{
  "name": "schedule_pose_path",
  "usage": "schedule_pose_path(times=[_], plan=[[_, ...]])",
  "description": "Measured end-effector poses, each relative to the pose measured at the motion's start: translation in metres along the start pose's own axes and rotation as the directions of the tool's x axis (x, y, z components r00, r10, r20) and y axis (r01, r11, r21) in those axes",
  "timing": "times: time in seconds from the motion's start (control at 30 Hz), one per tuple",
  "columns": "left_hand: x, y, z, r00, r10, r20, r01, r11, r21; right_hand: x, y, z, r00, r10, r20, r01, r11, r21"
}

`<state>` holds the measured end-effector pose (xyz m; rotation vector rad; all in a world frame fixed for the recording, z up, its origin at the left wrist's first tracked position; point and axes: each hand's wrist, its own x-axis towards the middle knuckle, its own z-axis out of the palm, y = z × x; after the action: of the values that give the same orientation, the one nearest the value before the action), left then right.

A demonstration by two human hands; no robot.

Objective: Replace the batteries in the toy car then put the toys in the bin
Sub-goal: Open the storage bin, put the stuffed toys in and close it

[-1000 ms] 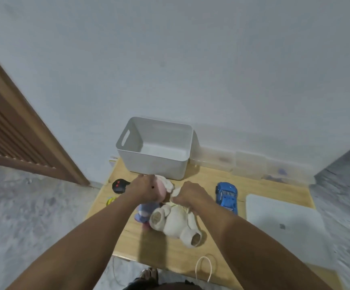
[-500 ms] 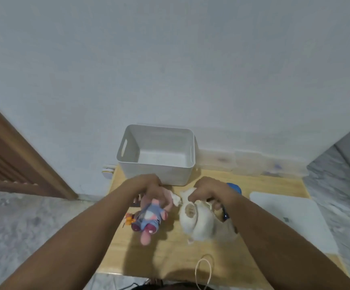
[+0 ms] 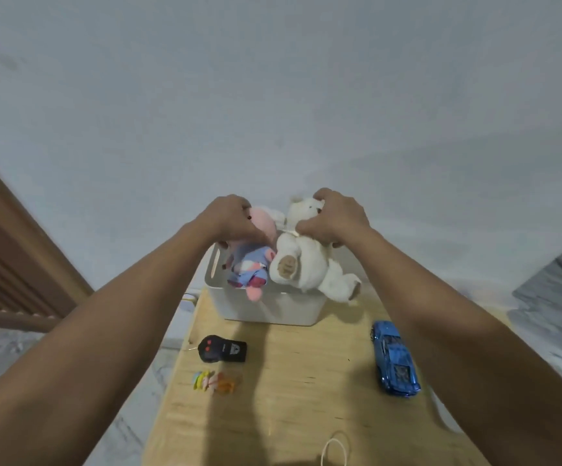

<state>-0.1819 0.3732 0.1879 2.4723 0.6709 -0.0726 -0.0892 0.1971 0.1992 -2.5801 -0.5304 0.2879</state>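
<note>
Two plush toys hang over the bin [image 3: 266, 307]: left hand [image 3: 231, 218] grips the pink doll [image 3: 251, 260], right hand [image 3: 331, 218] grips the white bear [image 3: 306, 264]; bin lies directly below; toy car [image 3: 395, 359] rests on the worktop [image 3: 300, 398] at 5 o'clock.

Fluffy cream plush teddy bear [image 3: 306, 264], soft pink-and-blue cloth doll [image 3: 251, 264], matt white plastic bin [image 3: 273, 307], glossy blue toy car [image 3: 395, 359], pale smooth wooden table [image 3: 306, 391]

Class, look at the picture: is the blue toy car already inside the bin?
No. The car lies on the table, in front of the bin.
</note>
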Motion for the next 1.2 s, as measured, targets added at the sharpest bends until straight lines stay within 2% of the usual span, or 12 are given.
schedule_pose_path(times=[0.07,0.1,0.2,0.43,0.53,0.9,1.1,1.2], plan=[[0.01,-0.009,0.008,0.981,0.064,-0.184,-0.052,0.996,0.067,0.006,-0.006,0.017,0.988,-0.036,-0.15,0.036,0.999,-0.001],[0.014,-0.013,0.014,0.971,0.063,-0.232,-0.049,0.997,0.067,0.008,-0.008,0.027,0.978,-0.062,-0.197,0.063,0.998,-0.001],[0.022,-0.024,0.033,0.965,0.017,-0.261,0.001,0.998,0.068,0.013,-0.008,0.052,0.964,-0.105,-0.243,0.1,0.994,-0.032],[0.037,-0.05,0.078,0.99,-0.09,-0.11,0.104,0.986,0.129,0.03,0.011,0.101,0.986,-0.111,-0.126,0.085,0.977,-0.193],[0.043,-0.052,0.09,0.988,-0.139,-0.062,0.146,0.982,0.124,0.041,0.02,0.116,0.991,-0.086,-0.1,0.067,0.982,-0.177],[0.072,-0.06,0.116,0.987,-0.143,0.069,0.127,0.971,0.203,0.061,0.039,0.16,0.996,-0.01,0.089,0.03,0.975,-0.22],[0.076,-0.062,0.125,0.961,-0.255,0.107,0.228,0.95,0.213,0.066,0.044,0.165,0.987,0.043,0.152,-0.005,0.971,-0.239],[0.077,-0.062,0.124,0.953,-0.272,0.137,0.234,0.942,0.24,0.067,0.045,0.165,0.986,0.052,0.161,-0.013,0.972,-0.236]])
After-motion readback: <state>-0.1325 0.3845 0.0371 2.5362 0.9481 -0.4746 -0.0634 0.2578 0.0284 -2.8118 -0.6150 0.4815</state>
